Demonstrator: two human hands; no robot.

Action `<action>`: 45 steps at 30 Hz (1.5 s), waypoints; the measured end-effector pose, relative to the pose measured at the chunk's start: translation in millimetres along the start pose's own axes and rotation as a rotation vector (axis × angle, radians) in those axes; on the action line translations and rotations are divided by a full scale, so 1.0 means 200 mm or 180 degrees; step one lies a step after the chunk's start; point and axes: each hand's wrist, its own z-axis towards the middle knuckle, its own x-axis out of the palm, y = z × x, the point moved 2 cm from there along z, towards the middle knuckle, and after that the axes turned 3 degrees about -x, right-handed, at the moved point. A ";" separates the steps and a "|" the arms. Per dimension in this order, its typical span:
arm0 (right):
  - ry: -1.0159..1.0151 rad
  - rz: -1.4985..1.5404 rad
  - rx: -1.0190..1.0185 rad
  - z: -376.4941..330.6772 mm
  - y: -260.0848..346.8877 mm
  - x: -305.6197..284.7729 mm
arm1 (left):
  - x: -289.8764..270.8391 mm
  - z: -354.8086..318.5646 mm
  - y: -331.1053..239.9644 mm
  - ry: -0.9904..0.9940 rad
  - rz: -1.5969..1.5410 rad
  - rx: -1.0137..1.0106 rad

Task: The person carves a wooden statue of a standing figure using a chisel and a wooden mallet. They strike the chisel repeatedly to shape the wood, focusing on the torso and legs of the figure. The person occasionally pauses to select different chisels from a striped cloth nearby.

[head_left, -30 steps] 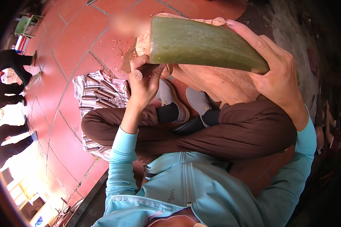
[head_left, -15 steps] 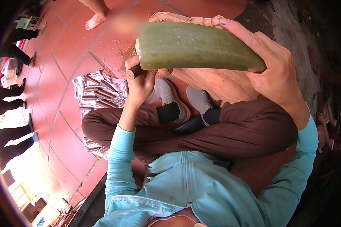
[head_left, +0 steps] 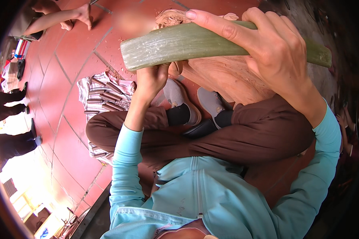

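My right hand (head_left: 273, 51) grips a long, slightly curved green bar (head_left: 179, 46), its index finger stretched along the top. The bar slants across the front of the view, with its left end over my left hand (head_left: 150, 83). My left hand is closed, its fingertips hidden behind the bar. The wooden-handled chisel it held a moment ago is now out of sight behind the bar. Beyond both hands lies a carved block of pale reddish wood (head_left: 231, 85), partly covered by the bar, with shavings on its far end.
On the left, a striped cloth (head_left: 83, 89) on the red tiled floor (head_left: 62, 131) bears several wooden-handled chisels (head_left: 109, 96). My crossed legs (head_left: 251, 135) sit close to the wood. Another person's bare feet (head_left: 83, 16) are at the far left, and dark-trousered legs (head_left: 14, 145) line the left edge.
The green bar has shifted left and tilted, so its left end now covers the chisel handle seen before. My right hand has moved up and left. Bare feet at far left have moved.
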 end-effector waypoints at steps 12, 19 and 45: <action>0.0123 -0.0123 0.0175 -0.04 -0.03 -0.04 | 0.06 0.11 -0.23 0.0430 0.0595 0.0448; 0.0834 0.0294 0.0506 -0.04 -0.05 -0.16 | 0.19 0.00 -0.43 0.1430 0.1162 0.1350; 0.0055 0.0737 0.0439 -0.07 -0.01 -0.06 | -0.03 -0.13 -0.01 0.0032 0.0478 0.0832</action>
